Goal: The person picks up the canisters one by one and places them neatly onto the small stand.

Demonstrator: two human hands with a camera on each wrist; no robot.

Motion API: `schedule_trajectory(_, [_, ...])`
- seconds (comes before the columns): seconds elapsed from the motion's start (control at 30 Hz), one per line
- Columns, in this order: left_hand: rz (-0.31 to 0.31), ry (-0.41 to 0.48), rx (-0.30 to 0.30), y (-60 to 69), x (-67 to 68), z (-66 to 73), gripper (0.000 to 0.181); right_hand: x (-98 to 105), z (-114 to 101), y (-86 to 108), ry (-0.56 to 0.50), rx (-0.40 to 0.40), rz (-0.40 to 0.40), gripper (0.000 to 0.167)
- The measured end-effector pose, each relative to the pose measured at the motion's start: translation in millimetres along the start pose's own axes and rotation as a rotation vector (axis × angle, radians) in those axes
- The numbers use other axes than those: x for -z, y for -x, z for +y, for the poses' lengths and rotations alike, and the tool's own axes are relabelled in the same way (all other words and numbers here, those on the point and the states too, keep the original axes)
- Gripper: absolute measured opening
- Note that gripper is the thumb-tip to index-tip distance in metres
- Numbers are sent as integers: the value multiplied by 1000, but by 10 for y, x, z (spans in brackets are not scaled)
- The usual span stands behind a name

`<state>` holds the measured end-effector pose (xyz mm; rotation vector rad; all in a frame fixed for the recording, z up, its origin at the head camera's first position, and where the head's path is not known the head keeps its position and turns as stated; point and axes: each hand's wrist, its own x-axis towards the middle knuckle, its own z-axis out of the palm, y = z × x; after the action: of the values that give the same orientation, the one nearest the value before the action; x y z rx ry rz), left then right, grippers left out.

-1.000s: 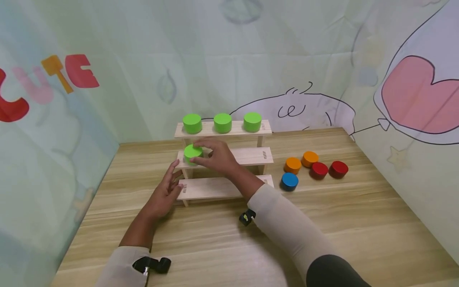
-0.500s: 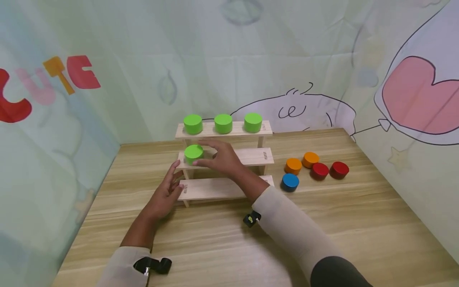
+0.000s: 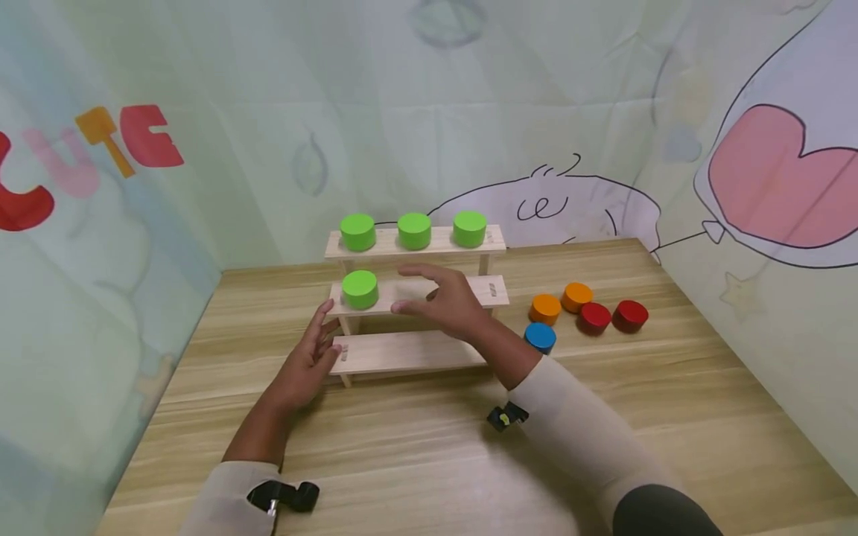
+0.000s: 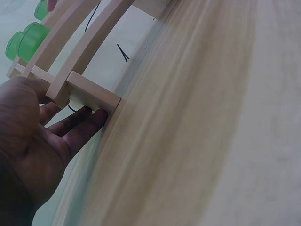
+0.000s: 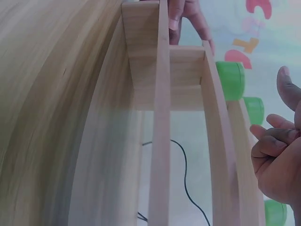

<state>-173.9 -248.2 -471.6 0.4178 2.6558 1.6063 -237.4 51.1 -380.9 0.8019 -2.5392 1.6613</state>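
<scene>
Right hand (image 3: pixel 450 301) draws rightward off the green block (image 3: pixel 360 290) | head: block sits at the middle step's left end; right hand is empty, thumb and fingers apart; left hand (image 3: pixel 308 365) holds the wooden shelf (image 3: pixel 409 351), seemingly steadying it | left wrist: fingers (image 4: pixel 84 129) touch the end leg (image 4: pixel 95 95), on the wood-grained counter (image 4: pixel 188 117) | right wrist: printed cloth (image 5: pixel 258 28) beyond

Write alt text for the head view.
Empty right hand beside a green disc on the middle shelf of a three-tier wooden rack; left hand touches its left end. Three green discs line the top shelf; two orange, two red, one blue lie right of the rack.
</scene>
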Motion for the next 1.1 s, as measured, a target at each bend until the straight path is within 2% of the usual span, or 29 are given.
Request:
schedule_trajectory(0.23, [-2, -7, -3, 4, 4, 6, 79, 240, 27, 156, -28, -57, 12, 58])
schedule_trajectory(0.4, [-3, -11, -5, 4, -2, 18, 79, 378, 90, 291, -53, -50, 28, 52])
schedule_trajectory(0.63, [2, -11, -7, 9, -11, 20, 78, 565, 177, 478, -89, -39, 59, 54])
schedule_trajectory(0.8, [-3, -8, -12, 5, -8, 10, 78, 722, 238, 591, -79, -71, 86, 52])
schedule_trajectory(1.0, [0, -14, -12, -1, -6, -1, 79, 889, 360, 712, -43, -52, 99, 48])
schedule_trajectory(1.1, [1, -15, -8, -1, -7, 5, 79, 973, 404, 771, -19, -70, 116, 47])
